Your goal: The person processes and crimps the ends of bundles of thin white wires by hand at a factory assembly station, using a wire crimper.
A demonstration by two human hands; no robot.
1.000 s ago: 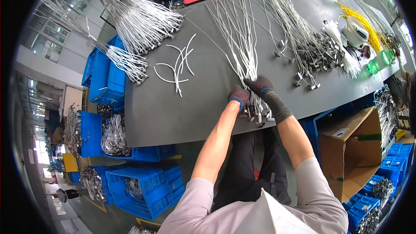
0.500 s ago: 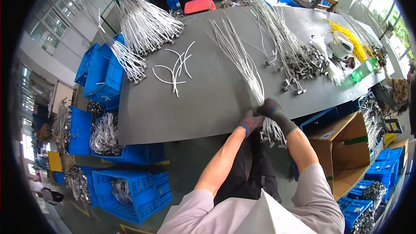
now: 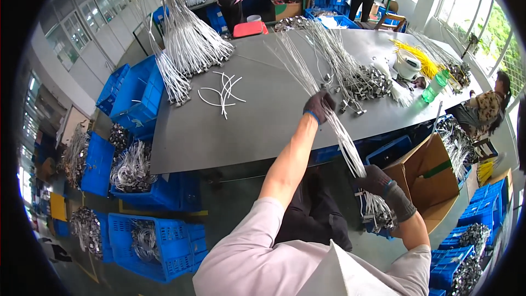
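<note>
A long bundle of thin white cables (image 3: 345,141) stretches slantwise across the table's near edge, held in both gloved hands. My left hand (image 3: 319,107) is wrapped round it above the tabletop, and its far strands fan out over the table. Nearer to my body, past the edge, my right hand (image 3: 378,182) grips the same bundle close to its lower end. Below that hand the cable ends hang loose, with small metal pieces on them. To the right of my left hand lies a pile of similar cables (image 3: 353,79) with metal ends.
Several loose white cable pieces (image 3: 223,96) lie on the grey table (image 3: 219,140). A big cable sheaf (image 3: 192,49) is at the far left. Blue crates (image 3: 156,246) stand at left, an open cardboard box (image 3: 430,181) at right. A green bottle (image 3: 435,86) and seated person (image 3: 493,104) are farther right.
My hands were close together at the table edge. Now the left is farther up the bundle and the right lower and to the right, with the bundle stretched between them. The view has tilted up.
</note>
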